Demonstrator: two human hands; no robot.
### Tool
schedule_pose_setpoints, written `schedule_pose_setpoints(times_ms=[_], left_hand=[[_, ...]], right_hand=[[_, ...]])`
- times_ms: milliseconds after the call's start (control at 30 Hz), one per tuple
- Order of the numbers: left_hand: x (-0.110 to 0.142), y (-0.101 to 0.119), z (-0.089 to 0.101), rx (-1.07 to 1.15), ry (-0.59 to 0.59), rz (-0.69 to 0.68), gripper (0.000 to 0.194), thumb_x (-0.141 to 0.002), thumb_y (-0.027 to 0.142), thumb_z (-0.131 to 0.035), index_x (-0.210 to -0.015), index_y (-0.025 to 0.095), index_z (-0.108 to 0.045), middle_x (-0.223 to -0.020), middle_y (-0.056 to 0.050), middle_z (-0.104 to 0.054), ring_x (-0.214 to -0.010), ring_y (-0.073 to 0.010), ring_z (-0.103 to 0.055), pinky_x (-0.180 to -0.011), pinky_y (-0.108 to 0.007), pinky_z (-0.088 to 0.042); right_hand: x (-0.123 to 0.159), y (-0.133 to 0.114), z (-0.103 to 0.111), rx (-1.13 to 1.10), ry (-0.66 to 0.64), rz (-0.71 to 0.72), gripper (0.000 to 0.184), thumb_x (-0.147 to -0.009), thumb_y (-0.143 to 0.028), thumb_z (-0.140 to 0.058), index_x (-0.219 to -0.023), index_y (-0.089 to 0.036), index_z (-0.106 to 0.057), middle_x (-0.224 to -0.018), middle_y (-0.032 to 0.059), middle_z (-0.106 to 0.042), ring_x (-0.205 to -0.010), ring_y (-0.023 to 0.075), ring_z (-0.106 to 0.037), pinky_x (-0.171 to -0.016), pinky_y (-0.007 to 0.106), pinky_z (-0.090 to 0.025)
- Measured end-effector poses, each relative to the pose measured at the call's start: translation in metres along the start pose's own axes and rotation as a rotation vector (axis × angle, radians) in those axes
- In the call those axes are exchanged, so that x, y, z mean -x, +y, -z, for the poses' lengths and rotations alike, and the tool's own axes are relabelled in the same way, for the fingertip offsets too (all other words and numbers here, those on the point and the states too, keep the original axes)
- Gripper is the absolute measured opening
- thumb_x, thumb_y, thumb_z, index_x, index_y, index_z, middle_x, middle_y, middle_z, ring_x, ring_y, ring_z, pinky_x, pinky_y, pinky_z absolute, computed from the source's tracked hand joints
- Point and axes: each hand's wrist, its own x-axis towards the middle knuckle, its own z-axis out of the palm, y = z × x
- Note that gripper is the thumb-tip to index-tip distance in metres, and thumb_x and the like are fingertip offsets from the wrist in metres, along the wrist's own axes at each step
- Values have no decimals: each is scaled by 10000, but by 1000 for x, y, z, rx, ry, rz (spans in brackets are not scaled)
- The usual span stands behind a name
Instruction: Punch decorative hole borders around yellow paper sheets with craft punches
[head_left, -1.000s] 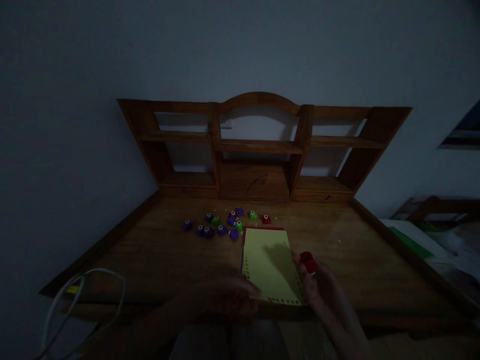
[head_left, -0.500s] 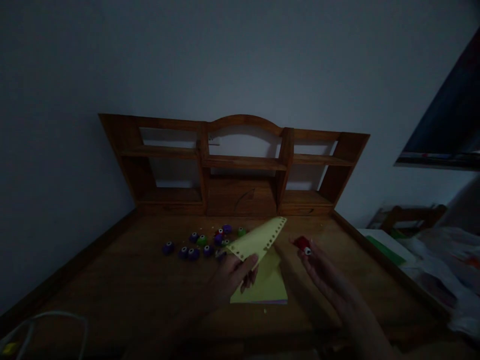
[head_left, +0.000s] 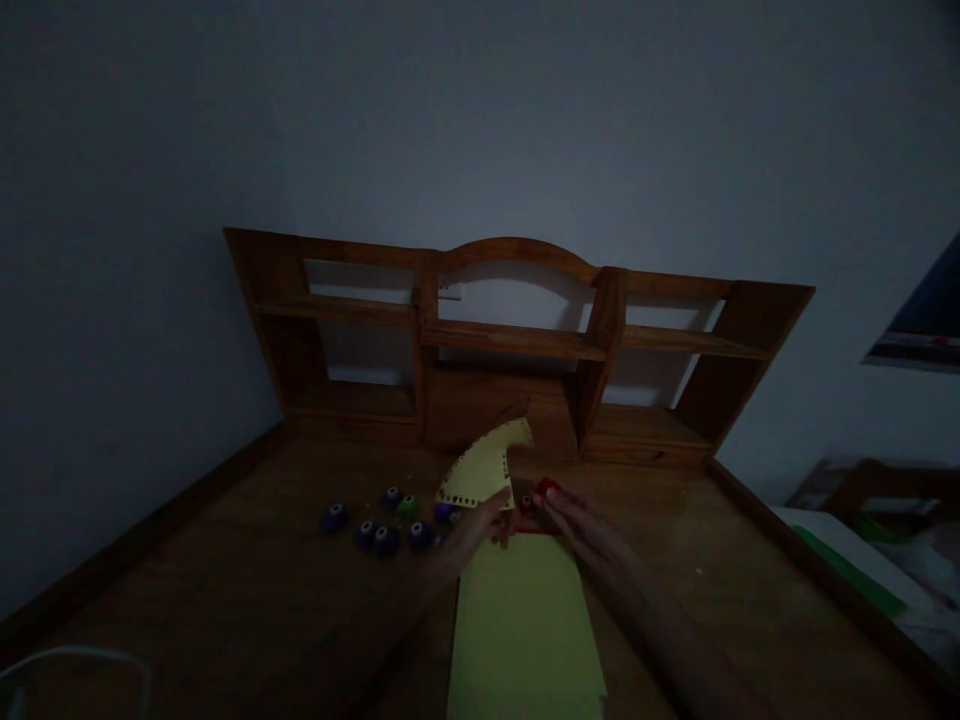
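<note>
My left hand [head_left: 484, 522] is closed on a yellow paper sheet [head_left: 480, 468], whose edges carry rows of small punched holes. The sheet is raised and curls over at its far right corner. My right hand [head_left: 581, 522] pinches a small red craft punch [head_left: 548, 487] just right of the sheet, apart from it. Beneath both hands lies a stack of yellow paper [head_left: 525, 625], with a red strip [head_left: 536, 529] showing at its far edge. Another small dark red round piece [head_left: 527, 501] shows dimly between my hands; its kind is unclear.
Several purple punches [head_left: 385, 541] and a green punch [head_left: 407, 507] stand on the wooden desk [head_left: 300, 600] at left. A wooden shelf unit [head_left: 517, 345] borders the back. A white cable [head_left: 82, 653] lies near left; a green item [head_left: 851, 570] sits beyond the right edge.
My right hand has moved left with the red punch, closer to the sheet. The held sheet has turned and curled. More of the paper stack shows as the view shifts.
</note>
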Motion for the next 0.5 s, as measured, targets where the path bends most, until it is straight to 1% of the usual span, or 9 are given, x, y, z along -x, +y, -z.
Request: schedule_pose_setpoints(times_ms=[33,100,200,267,300,367,400,467,500], left_hand=[[-5,-8,3,15,28,21,577,-777,709,-414,-652,160,-544,-524,-4,-519,-478,-138,-500,-502,-273,-389],[-10,-16,6,41,-12,71,565,-788,701,-408,-605,171,-487,-500,25,-457,-423,-102,-436,-466,-253,-348],[-3,-15,1,29,-51,-44,557,-854,658,-331,-616,175,-474,-523,28,-446,-428,-85,-414,-469,-239,-332],[7,-8,-5,-12,-63,-110,584,-872,654,-289,-590,178,-475,-522,20,-446,-437,-89,-409,-483,-245,-343],[13,-4,-8,-27,-43,-132,575,-873,645,-311,-580,179,-477,-525,20,-445,-459,-93,-412,-507,-246,-355],[25,6,-13,-166,73,-211,574,-874,632,-330,-528,190,-449,-523,18,-438,-492,-107,-416,-545,-252,-377],[30,11,-15,-227,108,-249,574,-871,629,-340,-507,194,-433,-522,20,-430,-495,-111,-411,-561,-256,-385],[38,20,-18,-308,136,-247,563,-858,619,-379,-478,205,-415,-514,23,-418,-505,-125,-420,-585,-270,-404],[42,24,-19,-305,172,-247,552,-852,610,-399,-475,208,-432,-517,18,-436,-525,-137,-450,-611,-279,-420]], right_hand=[[-7,5,3,-10,-2,-39,208,-685,-207,-756,-880,-189,-687,-908,32,-722,-868,153,-680,-869,292,-535],[-16,14,7,17,-3,-57,261,-687,-239,-768,-926,-176,-686,-937,48,-721,-837,155,-682,-816,277,-545],[-18,21,12,111,-29,-36,298,-709,-320,-756,-953,-165,-687,-839,43,-719,-686,140,-656,-661,263,-541],[-17,23,13,145,-51,-41,304,-716,-362,-745,-936,-160,-693,-760,34,-708,-624,133,-628,-608,260,-518],[-16,24,12,155,-53,-47,309,-709,-368,-750,-928,-156,-696,-744,33,-706,-615,132,-623,-597,257,-507],[-15,25,10,197,-54,-44,343,-684,-351,-774,-952,-152,-697,-765,41,-713,-619,133,-626,-575,246,-484],[-15,25,8,223,-57,-31,369,-668,-337,-787,-975,-156,-694,-790,46,-718,-628,135,-630,-569,242,-475],[-14,26,5,268,-57,13,401,-632,-310,-811,-990,-175,-692,-823,48,-722,-647,138,-634,-576,245,-468],[-13,25,3,286,-56,33,402,-619,-299,-818,-983,-185,-693,-828,47,-721,-656,139,-634,-592,253,-471]])
